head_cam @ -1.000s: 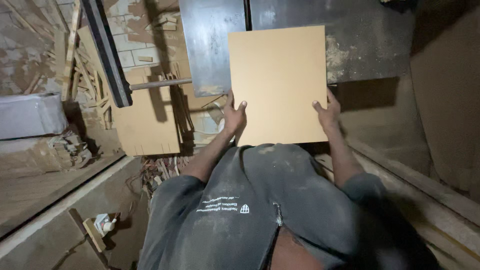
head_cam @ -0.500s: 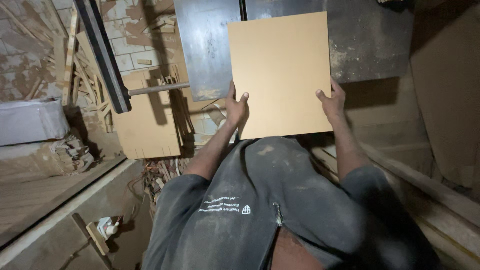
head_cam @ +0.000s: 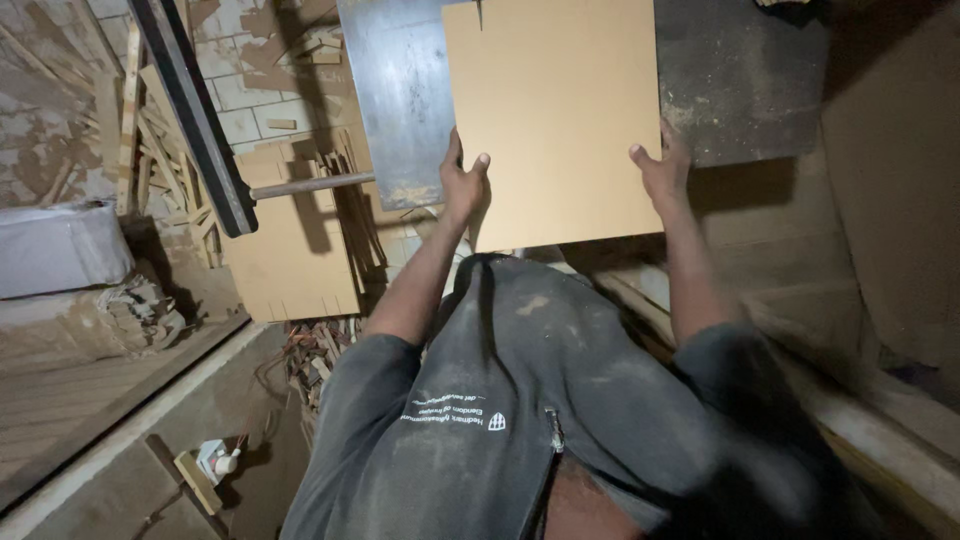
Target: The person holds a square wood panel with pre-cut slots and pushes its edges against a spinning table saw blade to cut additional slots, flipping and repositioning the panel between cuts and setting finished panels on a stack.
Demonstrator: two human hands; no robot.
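I have a flat tan board lying on the grey metal saw table, and everything else sits around that table. My left hand grips the board's near left edge, thumb on top; my right hand clasps its near right edge the same way. A thin dark blade slot shows at the board's far edge. Left of the table a dark metal bar slants across, with a round pipe running from it to the table's edge. Below these leans another tan panel, amid wood offcuts. A grey block lies further left.
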